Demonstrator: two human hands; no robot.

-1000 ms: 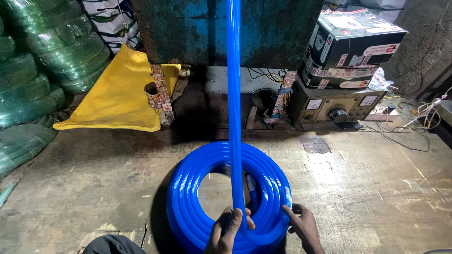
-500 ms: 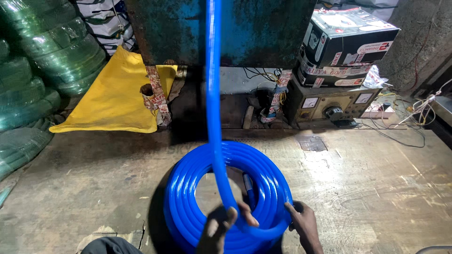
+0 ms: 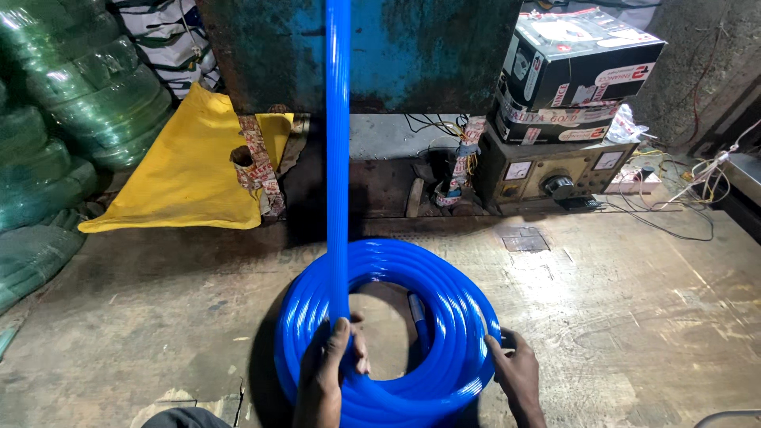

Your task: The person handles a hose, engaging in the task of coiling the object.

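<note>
Hose coiling in progress. Left hand (image 3: 326,372) is gripping the blue hose (image 3: 338,158), fingers wrapped around it where it is meeting the coil (image 3: 388,325); right hand (image 3: 515,376) is pressing open fingers against the coil's right rim. Coil is lying flat on the floor (image 3: 634,317), near its front edge. Free length is running straight up, long axis vertical. Best guiding each turn onto the stack, untwisted.

The hose (image 3: 396,317) is showing a bright blue colour, with fine lengthwise ribs along its straight part. The sheet (image 3: 190,166) is lying plain yellow. The coils (image 3: 71,111) on the left are looking green and glossy. The machine wall (image 3: 412,47) is showing worn blue paint — with dark rusty patches. The boxes (image 3: 579,63) are appearing black, white and red.
</note>
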